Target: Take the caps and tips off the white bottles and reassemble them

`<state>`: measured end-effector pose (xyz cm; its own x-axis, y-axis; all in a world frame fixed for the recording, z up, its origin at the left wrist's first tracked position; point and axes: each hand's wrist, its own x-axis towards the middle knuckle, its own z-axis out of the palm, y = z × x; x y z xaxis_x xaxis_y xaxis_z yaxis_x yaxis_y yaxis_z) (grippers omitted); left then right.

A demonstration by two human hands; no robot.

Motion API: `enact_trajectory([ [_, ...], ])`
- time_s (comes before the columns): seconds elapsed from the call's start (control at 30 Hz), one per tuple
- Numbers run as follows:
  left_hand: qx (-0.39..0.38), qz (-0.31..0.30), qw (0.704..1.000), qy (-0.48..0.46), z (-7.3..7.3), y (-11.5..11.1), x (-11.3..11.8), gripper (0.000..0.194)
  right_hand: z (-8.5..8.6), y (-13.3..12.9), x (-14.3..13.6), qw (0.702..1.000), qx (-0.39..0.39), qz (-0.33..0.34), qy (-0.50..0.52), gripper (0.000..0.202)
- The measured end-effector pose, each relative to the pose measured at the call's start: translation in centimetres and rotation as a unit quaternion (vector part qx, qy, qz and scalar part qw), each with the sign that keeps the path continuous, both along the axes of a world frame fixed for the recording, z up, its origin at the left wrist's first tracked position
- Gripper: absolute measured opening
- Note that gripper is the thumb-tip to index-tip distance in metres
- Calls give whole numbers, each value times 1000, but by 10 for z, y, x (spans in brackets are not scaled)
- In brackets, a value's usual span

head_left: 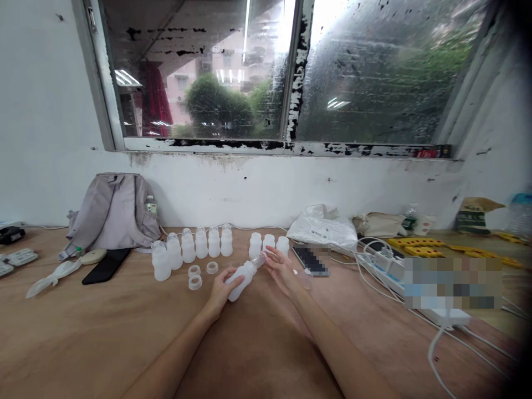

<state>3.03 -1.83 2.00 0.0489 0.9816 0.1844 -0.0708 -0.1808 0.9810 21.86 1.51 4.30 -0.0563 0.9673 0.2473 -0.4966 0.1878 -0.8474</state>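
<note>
My left hand (222, 291) is wrapped round a white baby bottle (241, 280), which tilts up toward the right. At its mouth, the fingers of my right hand (280, 269) grip a clear cap (260, 259); whether the cap touches the bottle's neck cannot be told. To the left stand several capped bottles (188, 246) in a slanting row, with clear domes on top. Three loose rings (212, 267) lie in front of them. Behind my right hand are three bottles without domes (255, 244). Small clear pieces (307, 278) sit beside my right wrist.
A phone (311, 260) and a plastic bag (324, 227) lie at right, near a power strip (390, 271) with tangled white cables. At left are a grey backpack (114, 213), a black phone-like slab (107, 266) and a clear plastic pouch (54, 278). A wall with windows closes the back.
</note>
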Motion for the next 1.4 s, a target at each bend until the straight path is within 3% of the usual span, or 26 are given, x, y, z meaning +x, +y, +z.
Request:
enact_trajectory([
  [0.23, -3, -6, 1000, 10, 4, -4, 1, 39, 1, -7, -6, 998, -25, 6, -50, 26],
  [0.57, 9, -2, 1000, 21, 6, -6, 2, 41, 12, -18, -15, 996, -24, -27, -76, 32],
  [0.83, 62, 30, 997, 30, 4, -10, 5, 34, 6, -17, -21, 993, -5, -28, -116, 31],
  [1.03, 102, 74, 991, 51, 2, -10, 4, 32, 11, -17, -25, 992, 14, -5, -123, 33],
  [1.27, 95, 44, 994, 36, 5, -9, -1, 32, 17, -17, -19, 990, 17, 30, -135, 35],
  [1.4, 104, 60, 992, 33, 7, -9, 0, 33, 21, -16, -29, 985, 25, 39, -165, 45],
])
